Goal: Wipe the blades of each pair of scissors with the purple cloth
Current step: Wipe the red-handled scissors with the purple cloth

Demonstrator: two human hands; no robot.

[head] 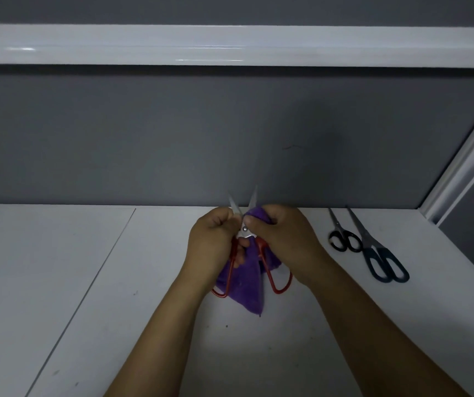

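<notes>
Red-handled scissors [276, 282] are held above the white table with their blades spread apart and pointing away from me. My left hand [215, 242] grips the left red handle near the pivot. My right hand [281, 236] pinches the purple cloth [247, 287] around the base of the right blade. The cloth hangs down behind the handles to a point. Both blade tips stick out above my fingers.
Small black-handled scissors [344, 239] and larger dark-blue-handled scissors [384, 262] lie shut on the white table [87, 282] to the right. A grey wall stands close behind, with a white shelf [230, 44] overhead and a white frame post [465, 159] at right.
</notes>
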